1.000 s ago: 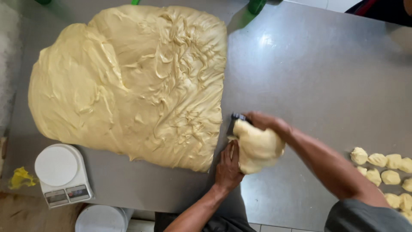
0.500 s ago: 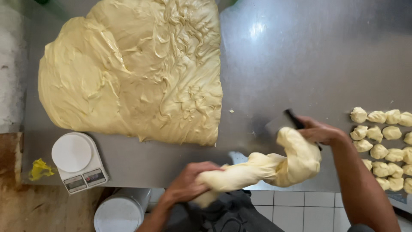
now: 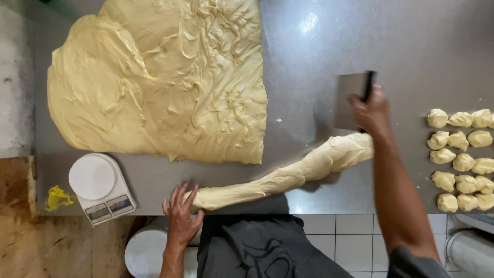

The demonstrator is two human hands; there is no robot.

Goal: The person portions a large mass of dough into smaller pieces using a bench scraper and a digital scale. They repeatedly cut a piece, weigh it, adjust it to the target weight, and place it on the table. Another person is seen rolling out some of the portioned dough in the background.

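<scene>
Both hands are down on the steel surface (image 3: 411, 51). Left hand (image 3: 181, 216) lies flat with fingers spread, its fingertips touching the thin end of a long dough rope (image 3: 288, 175) at the near edge. Right hand (image 3: 371, 109) is closed around the dark handle of a metal scraper (image 3: 349, 100), whose blade stands just beyond the rope's thick end; the wrist crosses over that end. Between the two hands the rope runs slantwise, thin by the left hand and fatter toward the right one.

Beyond the left hand, and well left of the scraper, a big slab of dough (image 3: 159, 82) spreads across the surface. Left of the left hand sits a white scale (image 3: 100, 186), with a yellow scrap (image 3: 57, 198) further out still. Right of the right hand, small dough pieces (image 3: 463, 159) lie in rows. Below the left hand, under the surface's edge, a white bucket (image 3: 144, 252) shows.
</scene>
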